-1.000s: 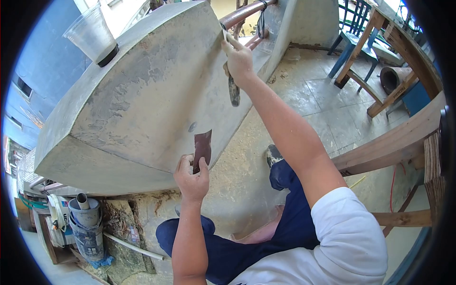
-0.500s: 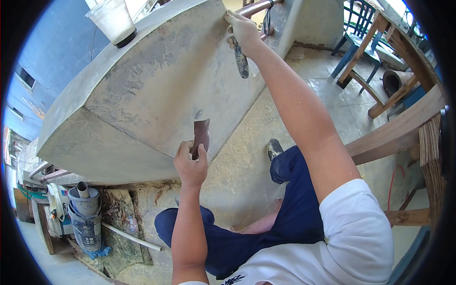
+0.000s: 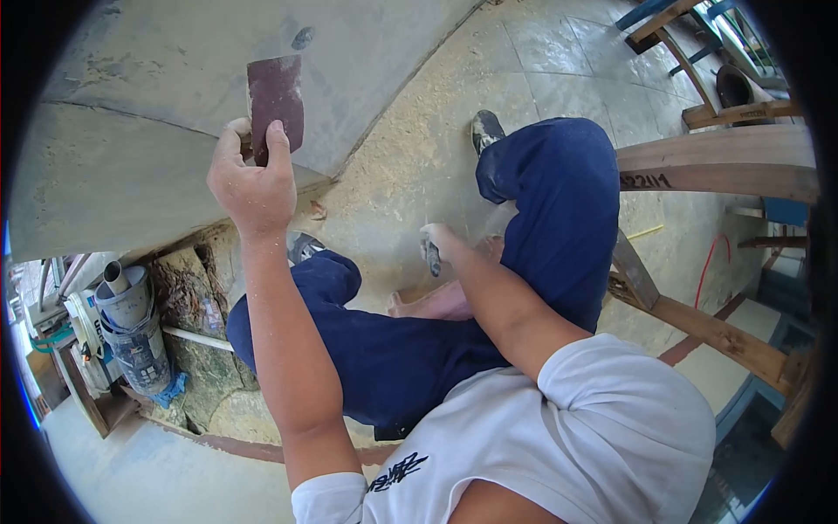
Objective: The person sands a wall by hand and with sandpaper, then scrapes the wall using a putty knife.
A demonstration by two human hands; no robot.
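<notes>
My left hand (image 3: pixel 255 188) is raised in front of the grey plastered wall (image 3: pixel 367 65), thumb and fingers pinching a folded piece of dark red sandpaper (image 3: pixel 278 96). The sandpaper stands upright, with pale dust on its edges. Lower down, between my knees, my right hand (image 3: pixel 447 242) is closed round a putty knife (image 3: pixel 432 255). Only its dark, paint-stained handle shows, pointing down; the blade is hidden. A small dark damp-looking spot (image 3: pixel 302 37) marks the wall above the sandpaper.
Stained buckets (image 3: pixel 135 332) stand at the left with a pipe (image 3: pixel 115 277) in one and a blue rag (image 3: pixel 170 389) below. A white pipe (image 3: pixel 199 339) lies beside them. Wooden beams (image 3: pixel 716 166) frame the right side, near a red cord (image 3: pixel 711 271) on the dusty floor (image 3: pixel 393 183).
My right hand has come down from the wall's top edge to between my knees, still holding the putty knife. My left hand has lifted with the sandpaper. The view has tilted down.
</notes>
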